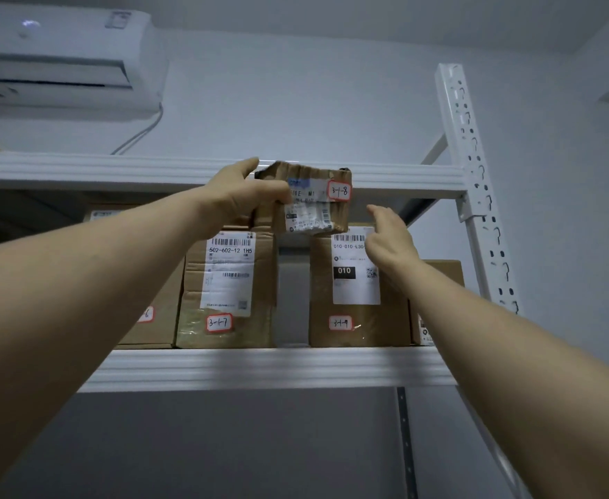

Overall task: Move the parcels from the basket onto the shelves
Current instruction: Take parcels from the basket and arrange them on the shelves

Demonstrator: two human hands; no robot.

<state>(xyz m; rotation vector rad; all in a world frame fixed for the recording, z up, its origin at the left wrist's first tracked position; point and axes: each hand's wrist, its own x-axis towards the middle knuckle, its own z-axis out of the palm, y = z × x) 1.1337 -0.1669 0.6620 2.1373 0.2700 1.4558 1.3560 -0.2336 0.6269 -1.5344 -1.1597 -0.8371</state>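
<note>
Outstretched arms (79,300) reach up at a white rack (476,174), the left hand (245,198) gripping a small, battered parcel (310,207) tagged 3-1-8, thumb across its label, in front of the upper shelf (115,171) beam. Just beside the parcel hovers the right hand (391,239), fingers loose and holding nothing. Below, box 3-1-7 (223,282) and box 3-1-9 (355,289) stand on the lower shelf (260,369) with a gap between them; an air conditioner (61,59) hangs upper left.
</note>
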